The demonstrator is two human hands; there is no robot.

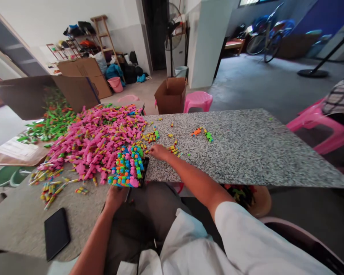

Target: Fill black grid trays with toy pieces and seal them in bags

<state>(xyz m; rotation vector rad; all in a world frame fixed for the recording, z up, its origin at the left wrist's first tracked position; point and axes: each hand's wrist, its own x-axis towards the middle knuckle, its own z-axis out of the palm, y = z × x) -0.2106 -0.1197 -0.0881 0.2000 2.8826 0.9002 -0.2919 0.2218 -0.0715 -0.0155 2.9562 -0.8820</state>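
Note:
A black tray (145,172) bears rows of small plastic animal-shaped pieces (129,166) in blue, green, orange and pink. It juts past the table's near edge, over my lap. My left hand (115,196) is at its near side, gripping it from below, with the fingertips hidden beneath. Just beyond the tray's right side is my right hand (159,152), its fingers pinched together; whatever is between them is too small to make out. Short yellow-and-red sticks (173,149) lie beside that hand. Against the tray's far left side rests a big heap of pink pieces (94,137).
Green pieces (54,122) spill from a cardboard box (23,95) at left. A black phone (57,233) lies on the near left tabletop. On the speckled table (246,152) are an orange piece (196,132) and a green one (209,136). Someone sits on a pink chair (321,122) at right.

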